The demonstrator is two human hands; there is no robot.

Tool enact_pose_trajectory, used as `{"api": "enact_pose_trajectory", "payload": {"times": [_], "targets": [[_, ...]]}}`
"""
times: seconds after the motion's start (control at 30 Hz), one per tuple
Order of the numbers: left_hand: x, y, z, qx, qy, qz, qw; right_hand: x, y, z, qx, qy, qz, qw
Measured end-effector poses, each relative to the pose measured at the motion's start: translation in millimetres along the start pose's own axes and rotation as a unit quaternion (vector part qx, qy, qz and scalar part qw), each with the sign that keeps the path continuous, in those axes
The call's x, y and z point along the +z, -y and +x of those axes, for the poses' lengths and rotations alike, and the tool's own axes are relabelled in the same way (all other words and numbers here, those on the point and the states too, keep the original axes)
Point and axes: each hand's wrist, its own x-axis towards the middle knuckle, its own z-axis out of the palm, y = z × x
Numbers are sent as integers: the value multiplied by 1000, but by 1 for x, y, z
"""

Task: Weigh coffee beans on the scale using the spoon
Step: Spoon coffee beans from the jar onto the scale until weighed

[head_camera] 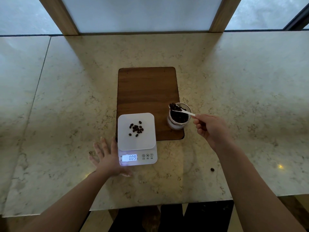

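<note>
Coffee beans sit piled on the white scale at the counter's near edge, right hand pinching a loaded spoon over the jar, left hand flat, fingers spread, beside the scale.

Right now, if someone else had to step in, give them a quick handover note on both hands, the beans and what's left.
Right hand: holds the white spoon, heaped with beans, over the open jar.
Left hand: flat on the counter, against the scale's left side.
Done: a small pile of coffee beans on the platform; display is lit.
Left: carry this spoonful over and tip it on, repeat as needed.
Note: one stray bean lies on the counter.
</note>
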Motion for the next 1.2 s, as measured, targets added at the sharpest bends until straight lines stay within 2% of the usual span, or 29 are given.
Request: {"api": "enact_pose_trajectory", "payload": {"times": [0.77, 1.2], "targets": [[8, 7, 14, 7, -12, 0, 1000, 45, -19, -20, 10, 74, -30, 997], [6, 6, 12, 13, -17, -3, 1000, 68, -57, -18, 50, 72, -41, 995]]}}
